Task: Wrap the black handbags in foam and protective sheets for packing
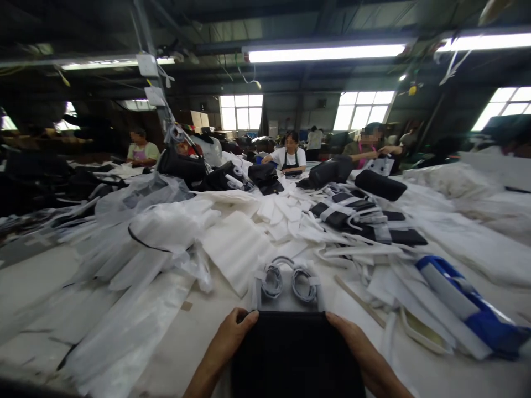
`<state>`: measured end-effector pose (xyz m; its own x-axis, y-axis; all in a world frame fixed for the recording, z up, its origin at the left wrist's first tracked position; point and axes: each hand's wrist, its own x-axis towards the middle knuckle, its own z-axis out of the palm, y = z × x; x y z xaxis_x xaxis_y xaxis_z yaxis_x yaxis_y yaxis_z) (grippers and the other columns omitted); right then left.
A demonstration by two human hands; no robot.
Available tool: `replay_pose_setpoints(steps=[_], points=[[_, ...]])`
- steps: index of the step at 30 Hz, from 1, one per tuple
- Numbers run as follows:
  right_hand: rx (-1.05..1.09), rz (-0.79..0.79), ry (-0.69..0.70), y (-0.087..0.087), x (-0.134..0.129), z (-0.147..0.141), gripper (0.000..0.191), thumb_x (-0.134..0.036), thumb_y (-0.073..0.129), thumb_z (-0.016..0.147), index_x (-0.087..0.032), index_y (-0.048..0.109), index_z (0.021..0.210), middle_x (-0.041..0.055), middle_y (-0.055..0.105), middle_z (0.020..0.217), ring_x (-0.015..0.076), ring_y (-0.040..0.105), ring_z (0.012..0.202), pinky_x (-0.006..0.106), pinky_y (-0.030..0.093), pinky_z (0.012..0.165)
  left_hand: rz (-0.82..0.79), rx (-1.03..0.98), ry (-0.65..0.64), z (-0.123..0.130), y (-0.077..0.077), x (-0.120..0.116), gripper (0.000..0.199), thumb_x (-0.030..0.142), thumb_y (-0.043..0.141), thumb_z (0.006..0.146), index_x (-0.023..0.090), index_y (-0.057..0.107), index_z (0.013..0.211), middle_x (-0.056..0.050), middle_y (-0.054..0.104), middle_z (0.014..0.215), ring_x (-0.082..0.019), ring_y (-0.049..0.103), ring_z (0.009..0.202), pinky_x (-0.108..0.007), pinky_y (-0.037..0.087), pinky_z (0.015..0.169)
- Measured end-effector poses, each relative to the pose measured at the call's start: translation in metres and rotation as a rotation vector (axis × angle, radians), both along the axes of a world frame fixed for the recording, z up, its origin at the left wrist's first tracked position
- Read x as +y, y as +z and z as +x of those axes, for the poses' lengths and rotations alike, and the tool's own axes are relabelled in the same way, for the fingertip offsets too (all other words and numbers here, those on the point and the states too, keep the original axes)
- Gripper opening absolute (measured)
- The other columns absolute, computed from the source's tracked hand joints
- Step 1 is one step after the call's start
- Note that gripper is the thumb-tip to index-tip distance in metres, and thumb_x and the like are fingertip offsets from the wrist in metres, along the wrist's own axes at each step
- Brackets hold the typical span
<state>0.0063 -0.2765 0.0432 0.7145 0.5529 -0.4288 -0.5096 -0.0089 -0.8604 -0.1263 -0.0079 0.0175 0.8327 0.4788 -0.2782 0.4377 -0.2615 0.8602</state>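
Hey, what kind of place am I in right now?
Probably a factory workshop for bags: strip lights hang overhead, people sit working across the table, and black padded pieces lie among heaped white foam sheets.

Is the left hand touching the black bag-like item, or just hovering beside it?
Touching: the head view shows the left hand's thumb pressed on the top edge of the black item.

Workers sit among heaped foam sheets (236, 243) and black bags (380, 185) in a factory workshop, beneath tube lights (327, 53) and a metal-beamed roof (265, 25).
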Motion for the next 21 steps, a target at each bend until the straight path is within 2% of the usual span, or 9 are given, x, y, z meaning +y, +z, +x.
replay_pose_setpoints(steps=[4,7,9,12,14,16,18,21], points=[[0.016,0.013,-0.044,-0.005,-0.004,0.004,0.045,-0.056,0.076,0.067,-0.015,0.07,0.083,0.0051,0.074,0.082,0.0261,0.068,0.091,0.034,0.051,0.085,0.005,-0.046,0.108,0.0,-0.012,0.002,0.069,0.072,0.052,0.073,0.011,0.059,0.105,-0.015,0.069,0.107,-0.031,0.063,0.105,-0.039,0.044,0.096],[0.102,0.066,0.036,-0.012,-0.008,0.014,0.043,-0.054,0.075,0.07,-0.014,0.069,0.083,0.0053,0.073,0.082,0.0252,0.068,0.087,0.035,0.052,0.084,-0.1,-0.073,0.1,0.001,-0.019,0.003,0.067,0.071,0.057,0.071,0.011,0.062,0.102,-0.014,0.071,0.104,-0.031,0.064,0.104,-0.038,0.047,0.095],[0.185,0.102,0.096,-0.016,-0.01,0.022,0.039,-0.05,0.075,0.071,-0.014,0.069,0.085,0.0055,0.073,0.083,0.0245,0.068,0.088,0.035,0.052,0.085,-0.16,-0.074,0.146,0.005,-0.021,0.002,0.066,0.068,0.065,0.067,0.011,0.064,0.1,-0.014,0.072,0.103,-0.032,0.065,0.104,-0.039,0.049,0.095],[0.304,0.159,0.179,-0.02,-0.01,0.03,0.033,-0.043,0.075,0.074,-0.014,0.069,0.089,0.0063,0.074,0.086,0.0239,0.069,0.09,0.035,0.052,0.09,-0.416,-0.055,0.222,0.011,-0.016,-0.003,0.071,0.061,0.075,0.061,0.01,0.064,0.11,-0.015,0.072,0.106,-0.034,0.065,0.107,-0.042,0.049,0.097],[0.355,0.207,0.227,-0.021,-0.009,0.033,0.031,-0.041,0.074,0.076,-0.014,0.069,0.091,0.0071,0.074,0.088,0.0241,0.07,0.092,0.035,0.05,0.093,-0.653,-0.057,0.173,0.012,-0.009,-0.007,0.076,0.057,0.078,0.062,0.01,0.061,0.119,-0.016,0.072,0.109,-0.034,0.066,0.107,-0.044,0.049,0.098],[0.385,0.248,0.269,-0.021,-0.01,0.035,0.032,-0.041,0.074,0.076,-0.014,0.069,0.093,0.0078,0.075,0.089,0.0248,0.069,0.095,0.037,0.049,0.096,-0.787,-0.079,0.128,0.011,-0.001,-0.007,0.081,0.055,0.08,0.061,0.011,0.056,0.126,-0.017,0.07,0.115,-0.033,0.064,0.111,-0.044,0.048,0.101],[0.386,0.239,0.291,-0.018,-0.013,0.037,0.037,-0.045,0.073,0.076,-0.013,0.069,0.096,0.0087,0.075,0.092,0.0256,0.069,0.098,0.038,0.048,0.097,-0.774,-0.082,0.12,0.008,0.005,-0.002,0.087,0.055,0.082,0.06,0.012,0.053,0.13,-0.017,0.065,0.125,-0.033,0.06,0.118,-0.042,0.045,0.105],[0.272,0.053,0.232,-0.01,-0.018,0.041,0.047,-0.046,0.077,0.072,-0.014,0.067,0.105,0.0079,0.074,0.1,0.024,0.066,0.103,0.033,0.047,0.097,-0.54,-0.032,0.127,0.002,0.001,0.01,0.09,0.056,0.084,0.056,0.012,0.055,0.129,-0.018,0.055,0.138,-0.036,0.045,0.133,-0.042,0.034,0.114]])
